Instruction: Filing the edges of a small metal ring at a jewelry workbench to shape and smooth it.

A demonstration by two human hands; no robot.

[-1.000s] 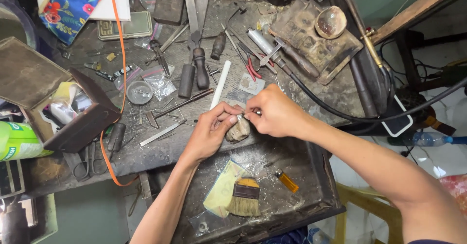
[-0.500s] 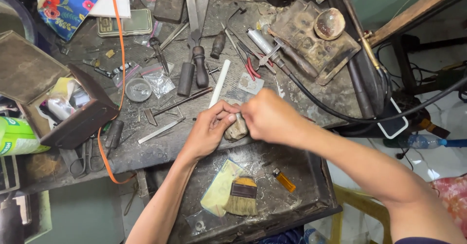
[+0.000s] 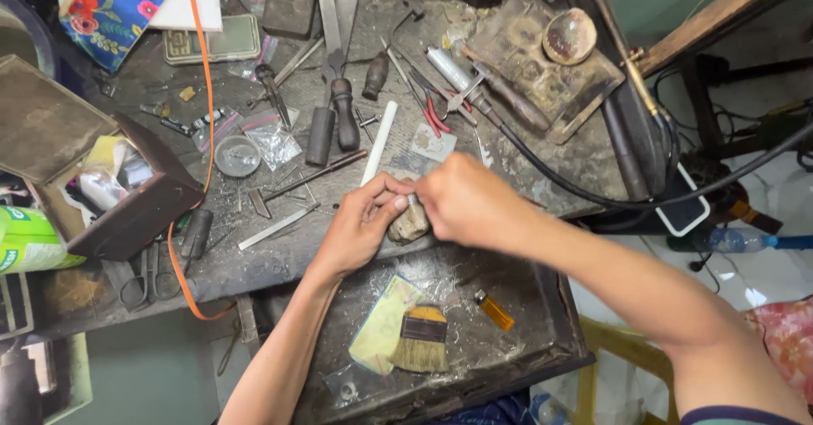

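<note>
Daylight was soft, even, bright at right side. Shadows were weak. Centre was sharp; edges showed slight blur, wide-angle bending.

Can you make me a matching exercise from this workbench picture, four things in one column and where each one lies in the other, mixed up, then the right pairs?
Things:
1. brush
2. orange lighter
3. white rod
4. round metal dish

Places:
A. on the bench top, just above the left hand
B. in the lower tray, right of the brush
C. on the bench, left of the clear plastic bag
D. in the lower tray, on a pale yellow sheet

Pairs: 1-D, 2-B, 3-A, 4-C
</note>
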